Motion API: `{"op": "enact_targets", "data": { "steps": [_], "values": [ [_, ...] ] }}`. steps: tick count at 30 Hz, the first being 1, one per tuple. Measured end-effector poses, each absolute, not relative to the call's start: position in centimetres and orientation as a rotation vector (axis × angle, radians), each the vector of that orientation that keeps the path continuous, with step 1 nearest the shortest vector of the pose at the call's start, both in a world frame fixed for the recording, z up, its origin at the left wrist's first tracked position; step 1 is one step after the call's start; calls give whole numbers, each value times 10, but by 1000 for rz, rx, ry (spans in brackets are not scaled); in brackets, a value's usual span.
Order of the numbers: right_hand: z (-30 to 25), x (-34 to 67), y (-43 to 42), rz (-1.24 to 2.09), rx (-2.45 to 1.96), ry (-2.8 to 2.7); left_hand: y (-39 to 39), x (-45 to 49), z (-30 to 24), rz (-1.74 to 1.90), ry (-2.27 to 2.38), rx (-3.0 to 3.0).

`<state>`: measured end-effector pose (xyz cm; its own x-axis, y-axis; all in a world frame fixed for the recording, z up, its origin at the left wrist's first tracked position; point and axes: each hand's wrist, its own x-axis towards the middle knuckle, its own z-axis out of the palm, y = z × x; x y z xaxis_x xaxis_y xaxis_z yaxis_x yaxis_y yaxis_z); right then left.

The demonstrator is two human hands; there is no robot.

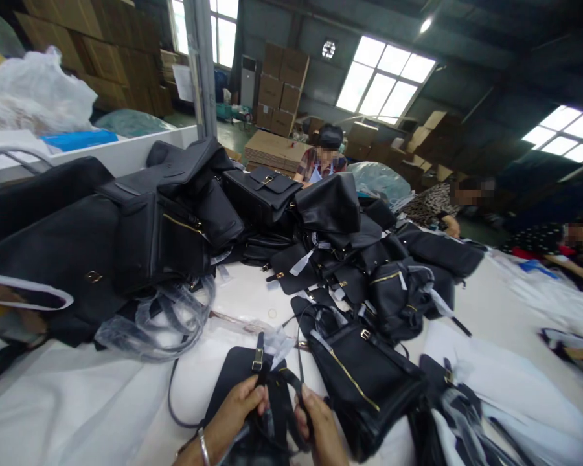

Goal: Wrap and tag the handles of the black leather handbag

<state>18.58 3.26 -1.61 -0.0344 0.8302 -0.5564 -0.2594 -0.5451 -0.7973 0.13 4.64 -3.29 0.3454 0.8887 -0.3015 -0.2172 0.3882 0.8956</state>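
A black leather bag (227,372) lies directly in front of me on the white table. Its narrow strap with a metal buckle (257,360) is pinched between the thumb and fingers of my left hand (238,408), which wears a bracelet at the wrist. My right hand (320,424) is closed around another thin black strap (295,383) of the same bag. Clear plastic wrapping (279,346) clings to the strap tops. Just right of my right hand lies a larger black bag (364,375) with a gold zipper. The bag's lower part is partly hidden by my hands.
Many black bags (140,239) are heaped across the table's left and far side. Plastic-wrapped handles (160,323) hang from the left pile. White sheeting (515,382) lies at right. Co-workers (328,155) sit beyond the heap and along the right. Stacked cartons (282,87) stand behind.
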Motion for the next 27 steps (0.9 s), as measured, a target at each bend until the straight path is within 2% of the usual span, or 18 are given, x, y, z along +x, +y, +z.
{"op": "enact_targets", "data": {
  "steps": [5,13,15,17,20,25,27],
  "values": [
    [-15,175,27,1727,-1561,-1123,45,11,-39,659,1103,994],
    [25,182,39,1081,-1755,-2226,51,11,-28,510,1453,1508],
    [39,178,40,1037,-1650,-2414,55,13,-32,516,1537,1468],
    [55,177,38,1231,-1332,-2502,60,15,-40,531,1565,1379],
    [69,182,38,1576,-964,-2222,68,13,-52,553,1535,1278],
    [34,196,51,1360,-1467,-1248,62,7,-43,706,1351,1158],
    [14,195,54,1319,-1561,-1069,56,6,-33,827,1234,1043]
  ]
}}
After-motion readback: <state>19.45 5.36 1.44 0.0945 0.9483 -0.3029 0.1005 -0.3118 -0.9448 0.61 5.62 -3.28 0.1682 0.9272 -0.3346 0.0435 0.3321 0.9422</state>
